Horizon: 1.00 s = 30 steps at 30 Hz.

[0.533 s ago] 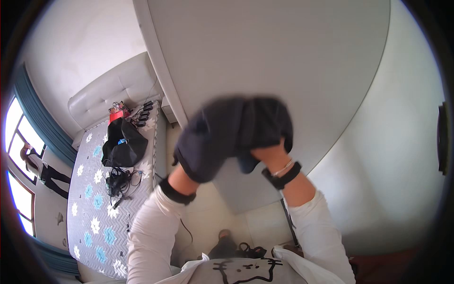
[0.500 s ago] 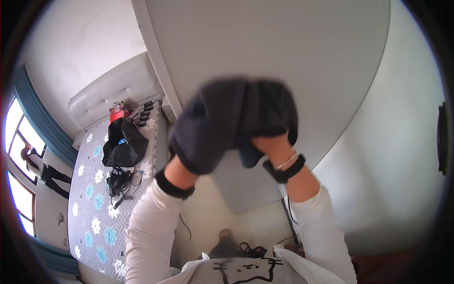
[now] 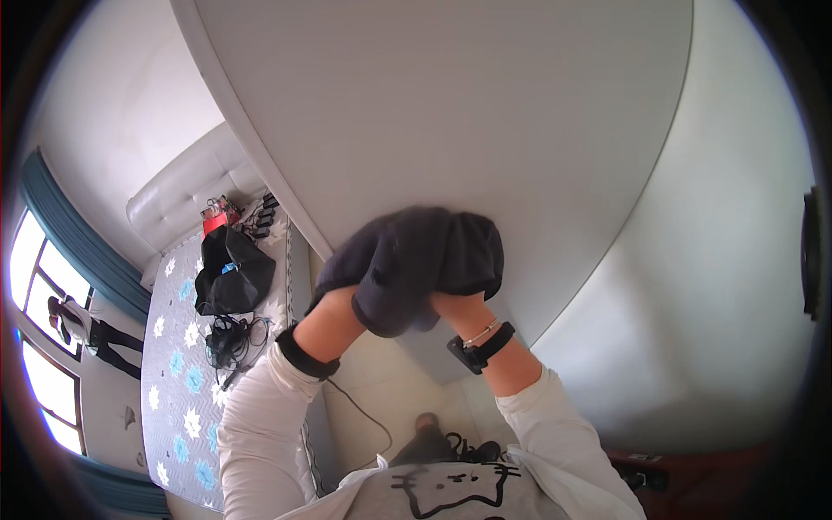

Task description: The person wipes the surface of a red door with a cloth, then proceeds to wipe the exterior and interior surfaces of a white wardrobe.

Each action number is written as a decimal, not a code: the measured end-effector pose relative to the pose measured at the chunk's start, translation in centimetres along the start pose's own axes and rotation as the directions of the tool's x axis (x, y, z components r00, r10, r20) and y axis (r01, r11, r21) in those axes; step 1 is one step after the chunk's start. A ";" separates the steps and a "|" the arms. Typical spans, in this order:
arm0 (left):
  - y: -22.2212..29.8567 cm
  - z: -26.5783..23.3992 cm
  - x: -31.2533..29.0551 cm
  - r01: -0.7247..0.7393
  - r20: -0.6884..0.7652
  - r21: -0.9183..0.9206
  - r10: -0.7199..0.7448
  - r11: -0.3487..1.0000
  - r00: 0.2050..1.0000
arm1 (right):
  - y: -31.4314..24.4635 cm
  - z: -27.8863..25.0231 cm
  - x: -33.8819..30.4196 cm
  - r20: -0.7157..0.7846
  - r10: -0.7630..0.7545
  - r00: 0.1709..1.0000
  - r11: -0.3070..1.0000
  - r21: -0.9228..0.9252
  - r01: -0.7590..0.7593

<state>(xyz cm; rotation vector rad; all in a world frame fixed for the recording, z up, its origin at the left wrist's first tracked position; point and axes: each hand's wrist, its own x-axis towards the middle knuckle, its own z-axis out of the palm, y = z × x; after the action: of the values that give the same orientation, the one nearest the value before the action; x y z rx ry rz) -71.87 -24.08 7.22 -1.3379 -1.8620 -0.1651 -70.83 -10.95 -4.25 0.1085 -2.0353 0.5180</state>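
A dark navy cloth garment, bunched and folded over, is held up in front of me by both hands; its exact kind does not show. My left hand reaches into its left side, closed on the fabric, with the fingers covered by it. From below right, my right hand grips the cloth near its middle, its fingers mostly hidden in the folds. A flap of the garment hangs down between the two wrists. Each wrist wears a black band.
A large pale grey panel stands ahead. To the left is a bed with a flowered mattress, bearing a black bag and tangled black cables. Another person stands by the windows. A cable crosses the floor.
Both hands have lowered the garment toward me, and the wrists have come closer together. The cloth has folded into a more compact bundle. My view has shifted slightly.
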 end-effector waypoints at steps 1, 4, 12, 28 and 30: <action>-0.1 -0.6 0.9 -0.021 0.013 0.006 0.021 1.000 1.000 | -0.1 -0.2 0.4 -0.029 -0.013 0.999 0.999 -0.035 0.012; -0.7 -2.2 4.9 -0.135 0.053 0.046 0.132 0.990 0.990 | 1.1 -0.8 3.0 -0.171 -0.109 0.979 0.994 -0.021 0.107; -0.9 -1.9 4.7 -0.205 0.206 0.026 0.196 0.978 0.959 | -0.2 5.1 -2.7 0.134 0.279 0.951 0.915 0.265 -0.306; 3.1 1.9 10.7 -0.313 0.419 -0.070 0.312 0.947 0.853 | 2.6 1.7 -0.9 -0.136 0.570 0.810 0.709 0.581 -0.400; 2.6 1.2 9.0 -0.298 0.451 -0.074 0.298 0.952 0.841 | 1.0 3.2 -2.4 -0.102 0.663 0.742 0.630 0.611 -0.479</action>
<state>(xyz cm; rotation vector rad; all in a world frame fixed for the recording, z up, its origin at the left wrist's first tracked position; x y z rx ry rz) -71.24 -15.74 11.56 -1.7614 -1.9897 0.3444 -72.57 -11.67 -7.96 -0.2977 -1.5021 1.4470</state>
